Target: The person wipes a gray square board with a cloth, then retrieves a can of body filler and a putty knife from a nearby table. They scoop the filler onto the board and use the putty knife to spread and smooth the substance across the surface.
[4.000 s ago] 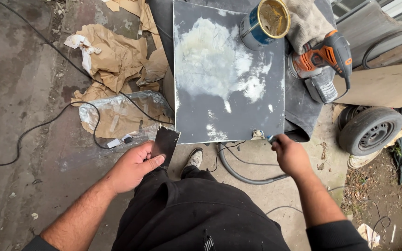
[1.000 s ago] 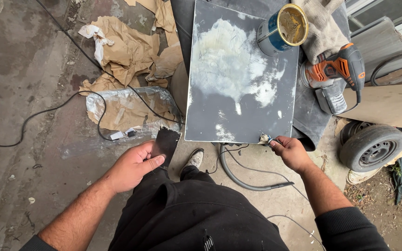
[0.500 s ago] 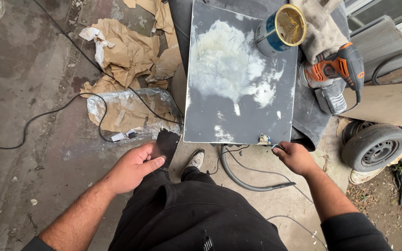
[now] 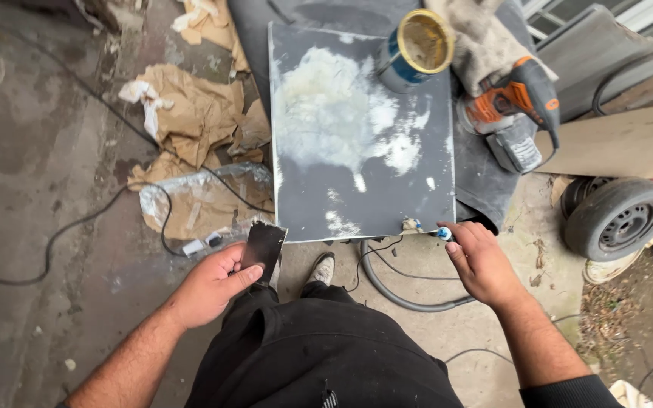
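My left hand (image 4: 209,287) holds a dark flat spreader blade (image 4: 263,246) just below the near left corner of a grey panel (image 4: 364,189). The panel lies flat and carries a large whitish filler patch (image 4: 326,113). My right hand (image 4: 481,261) pinches a small blue-and-white tube (image 4: 443,233) at the panel's near right corner, next to a small blob of paste (image 4: 412,224). An open blue can with a yellow rim (image 4: 416,49) stands at the panel's far right corner.
An orange and grey power sander (image 4: 519,113) lies right of the panel with a rag (image 4: 485,38) behind it. Crumpled brown paper (image 4: 190,113) and foil (image 4: 190,204) lie to the left. A black cable (image 4: 77,227), a grey hose (image 4: 394,291), a small wheel (image 4: 617,219) and my shoe (image 4: 321,268) are on the ground.
My right hand has shifted slightly along the panel's near right corner with the small tube. My left hand keeps the spreader in the same place. The view has moved a little.
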